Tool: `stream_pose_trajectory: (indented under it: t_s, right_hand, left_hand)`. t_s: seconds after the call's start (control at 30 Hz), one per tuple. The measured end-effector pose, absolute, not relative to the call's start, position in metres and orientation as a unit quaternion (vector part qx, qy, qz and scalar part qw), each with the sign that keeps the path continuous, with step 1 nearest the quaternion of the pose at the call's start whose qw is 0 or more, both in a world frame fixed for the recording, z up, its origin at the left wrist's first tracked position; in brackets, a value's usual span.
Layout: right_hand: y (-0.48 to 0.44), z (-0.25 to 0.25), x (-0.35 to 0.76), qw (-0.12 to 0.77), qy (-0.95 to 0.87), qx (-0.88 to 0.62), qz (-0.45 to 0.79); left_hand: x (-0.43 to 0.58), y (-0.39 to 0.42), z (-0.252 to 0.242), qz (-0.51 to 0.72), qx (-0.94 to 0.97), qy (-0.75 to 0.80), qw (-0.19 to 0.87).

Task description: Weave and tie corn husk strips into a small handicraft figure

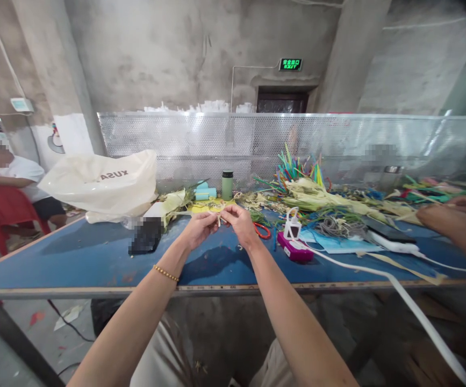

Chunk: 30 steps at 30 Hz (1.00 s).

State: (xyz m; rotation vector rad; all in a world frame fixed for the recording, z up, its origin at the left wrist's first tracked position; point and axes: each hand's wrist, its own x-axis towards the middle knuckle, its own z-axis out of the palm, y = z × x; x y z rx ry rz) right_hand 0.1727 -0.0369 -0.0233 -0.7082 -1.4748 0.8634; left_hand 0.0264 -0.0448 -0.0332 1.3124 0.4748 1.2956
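Note:
Over the blue table [107, 271], my left hand [200, 230] and my right hand [238, 223] meet fingertip to fingertip. Both are closed in a pinch on a small pale strip [219, 219], which looks like dried husk or leaf; its full shape is hidden by my fingers. A beaded bracelet [165, 273] circles my left wrist. Just beyond the hands lie yellow material [208, 206] and plant scraps. A red cord loop [263, 231] rests to the right of my right hand.
A white bag [104, 183] and dark phone [146, 236] are at left. Behind stands a green bottle [227, 186]. To the right are husks [317, 196], a purple power strip [295, 248] with a white cable [361, 269], and a co-worker's hands [442, 217]. Another person sits far left.

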Motion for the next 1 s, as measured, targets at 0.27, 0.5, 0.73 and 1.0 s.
stream_pose_trajectory:
  t_s: [0.27,0.5,0.73,1.0]
  right_hand:
    - [-0.041,-0.025,0.17,0.599,-0.657,-0.303,0.343]
    - [-0.042,-0.024,0.164,0.609,-0.643,-0.306,0.349]
    - [-0.042,-0.028,0.157,0.621,-0.648,-0.319,0.305]
    - [-0.032,-0.033,0.156,0.636,-0.629,-0.325,0.307]
  left_hand:
    - [0.03,-0.046,-0.03,0.59,0.546,0.218,0.554]
    - [0.033,-0.045,-0.03,0.593,0.546,0.245,0.538]
    - [0.033,-0.045,-0.031,0.579,0.564,0.275,0.521]
    - [0.032,-0.041,-0.035,0.568,0.564,0.269,0.536]
